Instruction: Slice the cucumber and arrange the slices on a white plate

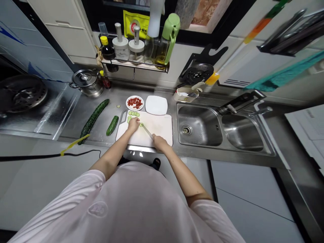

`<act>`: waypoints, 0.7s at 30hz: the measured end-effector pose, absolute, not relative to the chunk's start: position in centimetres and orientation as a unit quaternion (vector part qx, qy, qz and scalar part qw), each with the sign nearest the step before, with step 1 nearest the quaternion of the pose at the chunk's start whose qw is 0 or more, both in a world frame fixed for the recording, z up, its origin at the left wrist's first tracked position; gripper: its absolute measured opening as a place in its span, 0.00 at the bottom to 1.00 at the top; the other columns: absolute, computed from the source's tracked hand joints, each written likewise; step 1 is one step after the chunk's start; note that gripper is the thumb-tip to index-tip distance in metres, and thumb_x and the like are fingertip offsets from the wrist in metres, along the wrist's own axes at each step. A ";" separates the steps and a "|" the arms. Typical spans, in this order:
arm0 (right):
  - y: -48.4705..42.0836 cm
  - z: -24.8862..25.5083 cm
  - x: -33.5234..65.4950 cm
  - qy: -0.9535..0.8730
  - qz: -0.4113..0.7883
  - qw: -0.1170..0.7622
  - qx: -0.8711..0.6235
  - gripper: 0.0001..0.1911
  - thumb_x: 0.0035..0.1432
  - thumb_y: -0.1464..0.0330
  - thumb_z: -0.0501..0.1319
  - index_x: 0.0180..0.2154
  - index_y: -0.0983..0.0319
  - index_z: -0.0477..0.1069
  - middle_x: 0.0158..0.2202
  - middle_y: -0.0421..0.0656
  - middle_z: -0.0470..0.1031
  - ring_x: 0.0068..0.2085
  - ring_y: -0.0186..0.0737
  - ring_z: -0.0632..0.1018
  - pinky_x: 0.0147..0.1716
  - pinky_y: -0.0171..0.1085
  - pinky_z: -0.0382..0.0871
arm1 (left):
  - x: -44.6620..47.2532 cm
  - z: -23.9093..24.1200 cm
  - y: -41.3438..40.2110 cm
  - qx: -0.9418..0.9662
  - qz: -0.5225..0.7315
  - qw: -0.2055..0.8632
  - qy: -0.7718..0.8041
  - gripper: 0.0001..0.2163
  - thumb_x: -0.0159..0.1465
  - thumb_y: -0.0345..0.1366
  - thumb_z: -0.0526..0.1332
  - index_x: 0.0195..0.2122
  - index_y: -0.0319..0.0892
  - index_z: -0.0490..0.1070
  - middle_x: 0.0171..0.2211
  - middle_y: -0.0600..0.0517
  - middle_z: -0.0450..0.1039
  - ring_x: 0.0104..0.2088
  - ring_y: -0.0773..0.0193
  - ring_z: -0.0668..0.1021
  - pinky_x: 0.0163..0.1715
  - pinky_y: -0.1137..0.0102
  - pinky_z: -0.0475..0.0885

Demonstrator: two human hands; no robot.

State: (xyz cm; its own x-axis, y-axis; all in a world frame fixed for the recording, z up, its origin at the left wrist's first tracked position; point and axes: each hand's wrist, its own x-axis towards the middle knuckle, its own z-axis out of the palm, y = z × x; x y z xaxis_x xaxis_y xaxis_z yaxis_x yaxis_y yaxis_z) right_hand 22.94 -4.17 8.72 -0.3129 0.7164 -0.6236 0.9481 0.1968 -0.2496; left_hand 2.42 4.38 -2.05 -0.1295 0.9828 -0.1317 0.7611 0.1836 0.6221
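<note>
A white cutting board (pixel 159 130) lies on the steel counter in front of me. My left hand (pixel 133 125) is closed over a cucumber piece on the board, with its cut end (pixel 141 125) showing at the fingertips. My right hand (pixel 159 142) grips a knife (pixel 147 131) whose blade meets that cut end. Several cucumber slices (pixel 133 114) lie on the board's far left corner.
A whole cucumber (pixel 94 116) and a short cucumber piece (pixel 112 125) lie left of the board. Behind it sit a plate of red chilli pieces (pixel 135 102) and an empty white plate (pixel 156 105). A double sink (pixel 199 128) is to the right, a steel pot (pixel 87 82) far left.
</note>
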 end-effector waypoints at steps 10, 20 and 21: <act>-3.9 8.2 22.4 0.750 -0.301 0.182 0.560 0.16 0.60 0.75 0.48 0.50 0.62 0.61 0.44 0.54 0.74 0.44 0.49 0.77 0.35 0.38 0.66 | 2.4 -2.1 4.5 0.608 0.199 0.264 0.722 0.07 0.57 0.30 0.61 0.37 0.42 0.73 0.32 0.50 0.71 0.40 0.60 0.73 0.43 0.68 0.66; -3.7 8.3 22.2 0.745 -0.297 0.193 0.565 0.16 0.61 0.74 0.49 0.51 0.62 0.61 0.44 0.54 0.74 0.44 0.48 0.77 0.35 0.38 0.66 | 2.4 -2.1 4.4 0.604 0.207 0.268 0.722 0.08 0.57 0.30 0.61 0.38 0.41 0.73 0.33 0.49 0.71 0.39 0.61 0.73 0.43 0.68 0.66; -3.7 8.3 22.2 0.746 -0.298 0.191 0.564 0.16 0.61 0.74 0.49 0.51 0.62 0.61 0.44 0.54 0.74 0.44 0.48 0.77 0.35 0.38 0.66 | 2.4 -2.1 4.4 0.604 0.208 0.268 0.721 0.08 0.57 0.30 0.61 0.38 0.41 0.73 0.34 0.49 0.71 0.39 0.61 0.73 0.43 0.68 0.66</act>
State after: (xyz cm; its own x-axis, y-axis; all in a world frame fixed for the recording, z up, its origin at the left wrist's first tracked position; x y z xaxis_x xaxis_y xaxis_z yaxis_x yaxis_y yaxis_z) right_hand 22.22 -3.68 8.30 -0.2905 0.7277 -0.6213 0.9555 0.1853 -0.2297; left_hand 2.44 4.38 -2.11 -0.1271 0.9825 -0.1361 0.7598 0.1847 0.6234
